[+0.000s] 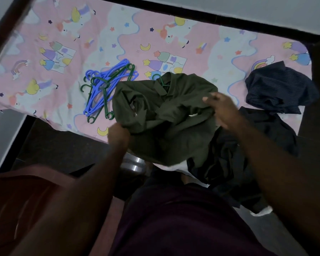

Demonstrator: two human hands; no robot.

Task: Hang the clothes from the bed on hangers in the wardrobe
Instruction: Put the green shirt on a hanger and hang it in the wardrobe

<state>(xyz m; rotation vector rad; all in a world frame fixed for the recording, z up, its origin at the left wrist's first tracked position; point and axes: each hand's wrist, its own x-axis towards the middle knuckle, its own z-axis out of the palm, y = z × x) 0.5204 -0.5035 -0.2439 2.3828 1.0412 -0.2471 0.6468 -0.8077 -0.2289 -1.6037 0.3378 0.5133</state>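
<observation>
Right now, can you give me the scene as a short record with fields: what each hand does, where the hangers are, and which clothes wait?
left hand: grips the left edge of the green shirt
right hand: grips the shirt's right side
shirt: crumpled, at the bed's near edge
hanger: green, hook showing at the shirt's collar
pile: blue and green hangers on the sheet, left of the shirt
navy garment: on the sheet, far right
black garment: nearer than the navy one, beside the right hand
wardrobe: not in view
</observation>
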